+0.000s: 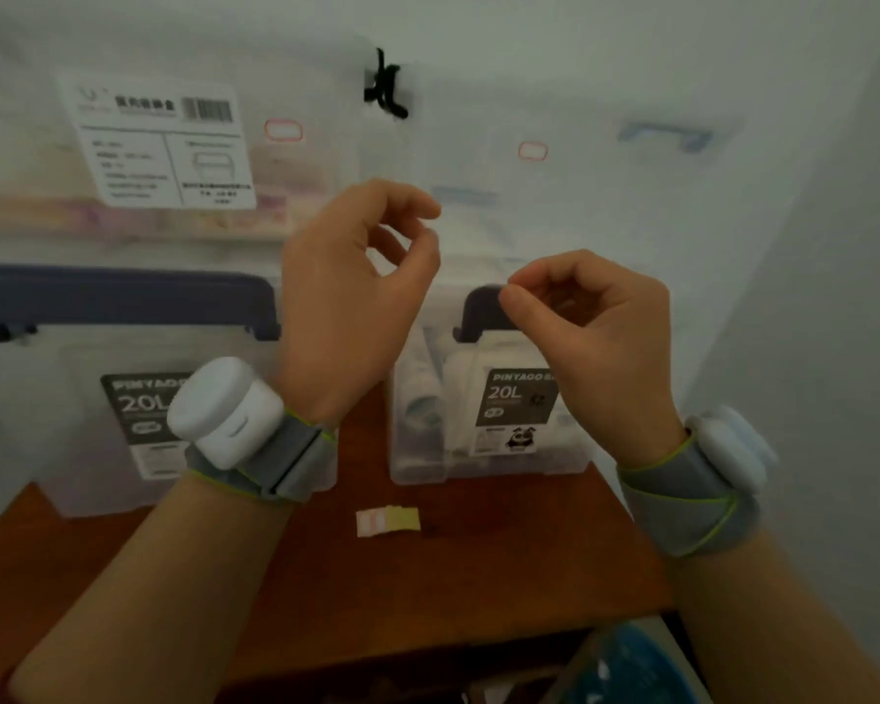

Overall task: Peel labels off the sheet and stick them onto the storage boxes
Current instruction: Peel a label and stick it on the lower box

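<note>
Label sheet [388, 520] lies flat on the wooden table [504, 576], in front of the gap between the two lower storage boxes. Left hand [349, 292] raised above the sheet, fingers curled, thumb and forefinger near each other; holding nothing visible. Right hand [593, 322] above and right of the sheet, thumb pressed to forefinger; cannot tell whether a label is pinched there. Two red-edged labels [283, 130] already on upper boxes. Judgement: hold label by one edge only, set that edge on the lower right box [509, 398] first, smooth outward

Translucent smooth plastic storage boxes [483, 398], matt reddish wood table [478, 576], paper label sheet [387, 520].
</note>
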